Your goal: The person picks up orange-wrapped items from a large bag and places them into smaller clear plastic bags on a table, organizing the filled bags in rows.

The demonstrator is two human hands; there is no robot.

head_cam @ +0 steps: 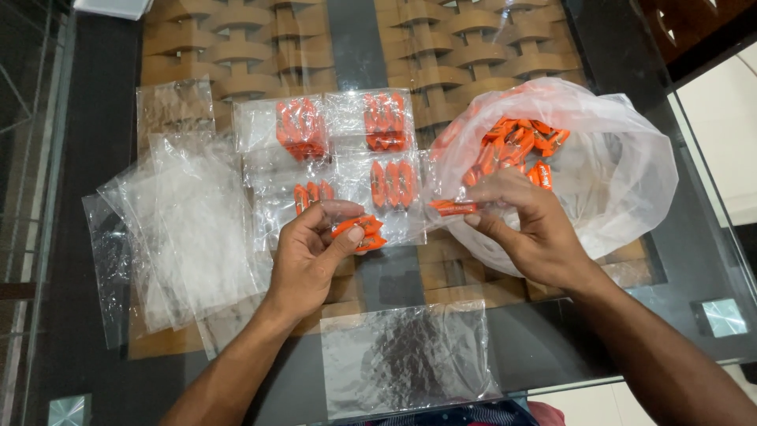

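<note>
- While I am leaning over the glass table [95, 95], an empty clear pouch [406, 359] is lying flat nearest to me, between my forearms.
- My left hand [311, 252] is pinching a few orange wrapped candies [359, 231] between thumb and curled fingers, just beyond that pouch.
- My right hand [528, 229] is gripping a single orange candy [453, 207] with its fingertips, at the mouth of the big clear bag [623, 166].
- A loose stack of empty pouches [177, 229] is lying to the left of my left hand.
- Four filled pouches [347, 158] of orange candies are sitting side by side just beyond my hands.
- Further right, loose candies [516, 146] are piling inside the big bag.
</note>
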